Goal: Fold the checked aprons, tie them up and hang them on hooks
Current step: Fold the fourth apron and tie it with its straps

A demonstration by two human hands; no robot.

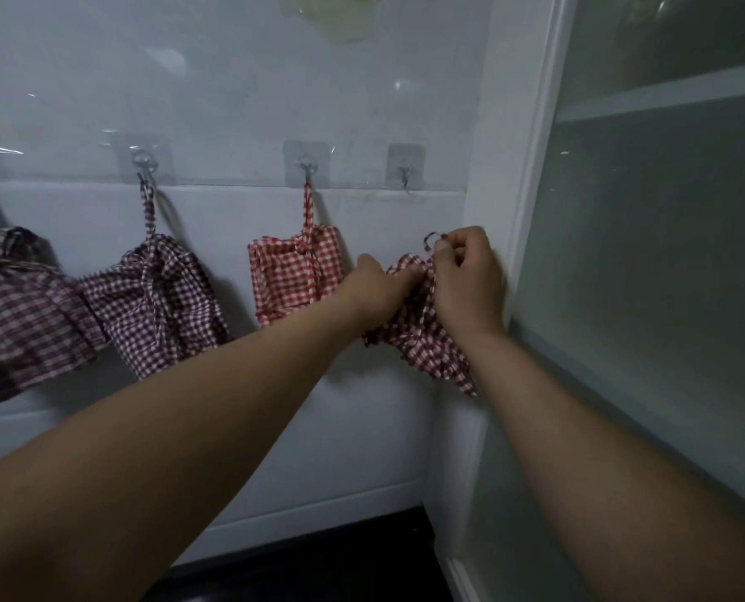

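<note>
The folded, tied apron bundle [422,341] is held against the wall [231,80] near its right edge, directly below the empty hook [405,172] and apart from it. The right hand [466,275] pinches the tie loop [431,240] at the bundle's top with curled fingers; the left hand [379,288] grips the bundle's upper left fold. The step in hand is judged to be hanging. The next move calls for raising the loop, holding it open, and seating it over the hook's prong; the loop appears closed, though dim light prevents confirmation. Toward the left edge, the red apron [296,280] and two darker aprons [162,297] hang from hooks.
</note>
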